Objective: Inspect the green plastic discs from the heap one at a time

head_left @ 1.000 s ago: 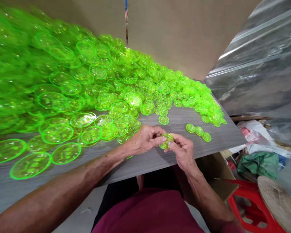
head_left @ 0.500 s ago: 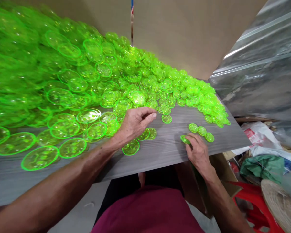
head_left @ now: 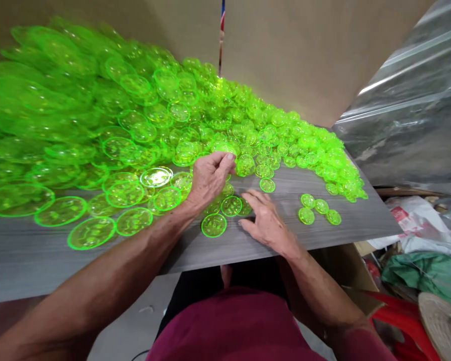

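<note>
A grey table (head_left: 225,250) with a wood-like grain runs across the view, its near edge in front of the person's dark red shirt (head_left: 229,326). Green see-through discs (head_left: 214,225) cover much of it. They are heaped in a large pile (head_left: 128,108) that rises highest at the left and back and thins out along the far edge toward the right. Behind the pile stand tall brown boards (head_left: 304,55), with a narrow, partly coloured strip between them. To the right hangs a clear, creased plastic sheet (head_left: 409,100). Below it are a white bag (head_left: 423,213) with red print and a green cloth (head_left: 423,273); nearer are a red stool (head_left: 406,321) and a pale round coil (head_left: 441,326). An open box (head_left: 338,263) sits below the table's near edge.

The left hand (head_left: 210,178) is at the front of the pile, thumb and forefinger drawn close together; whether a disc lies between them cannot be told. The right hand (head_left: 265,220) is loosely spread, palm down, its thumb well apart from the fingers, and the fingertips reach just beside a few loose discs near the left wrist. Four more discs lie in a small group (head_left: 321,206) to the right of the right hand, well apart from the pile.
</note>
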### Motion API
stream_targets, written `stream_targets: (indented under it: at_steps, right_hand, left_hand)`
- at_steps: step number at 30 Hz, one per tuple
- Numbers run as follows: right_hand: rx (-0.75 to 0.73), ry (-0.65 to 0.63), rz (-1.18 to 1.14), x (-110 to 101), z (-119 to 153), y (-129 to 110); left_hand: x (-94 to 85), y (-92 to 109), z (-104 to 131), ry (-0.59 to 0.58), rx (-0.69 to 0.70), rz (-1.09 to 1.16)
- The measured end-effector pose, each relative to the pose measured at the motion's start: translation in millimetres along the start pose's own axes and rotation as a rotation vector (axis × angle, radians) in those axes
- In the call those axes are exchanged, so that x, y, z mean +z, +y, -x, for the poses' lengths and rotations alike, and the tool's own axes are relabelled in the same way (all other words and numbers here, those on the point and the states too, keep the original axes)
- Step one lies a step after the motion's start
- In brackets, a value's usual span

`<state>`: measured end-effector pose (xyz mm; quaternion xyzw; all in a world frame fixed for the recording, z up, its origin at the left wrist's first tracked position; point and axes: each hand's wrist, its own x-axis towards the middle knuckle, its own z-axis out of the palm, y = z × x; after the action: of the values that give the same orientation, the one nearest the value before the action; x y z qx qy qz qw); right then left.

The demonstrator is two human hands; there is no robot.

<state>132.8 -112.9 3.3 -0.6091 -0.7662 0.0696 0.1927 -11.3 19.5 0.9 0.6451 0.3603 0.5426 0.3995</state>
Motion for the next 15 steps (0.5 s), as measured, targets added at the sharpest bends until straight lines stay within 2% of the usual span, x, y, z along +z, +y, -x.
stream_targets:
  at_steps: [2,4,7,9,12,15]
  right_hand:
    - [0.000,-0.073,-0.009,5.8,-11.4,0.2]
    - [0.011,-0.062,-0.021,6.6,-12.1,5.9]
    - [0.049,0.134,-0.061,1.9,0.1,18.0]
    - [0.090,0.268,-0.179,-2.0,10.9,24.3]
    - [0.251,0.346,-0.608,-6.2,23.0,28.4]
    - [0.428,0.306,-1.183,-10.3,27.4,29.3]
  left_hand:
    - [0.0,1.0,0.1,-0.003,0.001,0.000]
    - [0.0,3.1,1.0,-0.016,-0.003,-0.013]
    - [0.6,7.2,3.7,-0.065,-0.012,-0.043]
    - [1.7,8.8,6.1,-0.118,-0.008,-0.052]
    - [4.8,7.1,10.0,-0.230,0.008,-0.050]
    - [8.6,2.4,13.6,-0.404,0.073,-0.033]
